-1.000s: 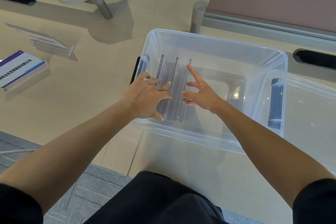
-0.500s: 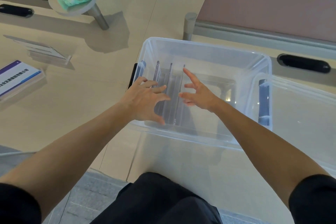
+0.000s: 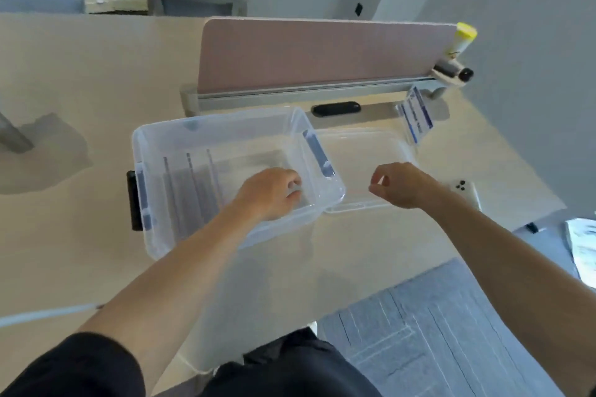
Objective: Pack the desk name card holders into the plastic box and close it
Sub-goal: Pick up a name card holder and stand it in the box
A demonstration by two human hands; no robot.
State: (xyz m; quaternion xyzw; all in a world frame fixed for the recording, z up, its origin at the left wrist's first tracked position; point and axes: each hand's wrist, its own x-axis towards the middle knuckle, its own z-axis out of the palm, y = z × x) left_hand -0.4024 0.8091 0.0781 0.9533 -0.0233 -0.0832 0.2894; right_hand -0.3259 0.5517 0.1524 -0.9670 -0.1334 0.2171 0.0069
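Your left hand (image 3: 269, 193) rests curled and empty inside the plastic box (image 3: 167, 135), right of three upright card holders (image 3: 190, 184). Your right hand (image 3: 400, 185) hovers loosely curled, empty, over the lid (image 3: 361, 145) beside the box

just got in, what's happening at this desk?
A person is packing clear desk name card holders into a clear plastic box; three stand on edge inside, at its left end. The left hand is over the box's right end, the right hand hovers empty above the lid lying beside the box. One printed name card holder remains out by the divider. Box not yet closed.
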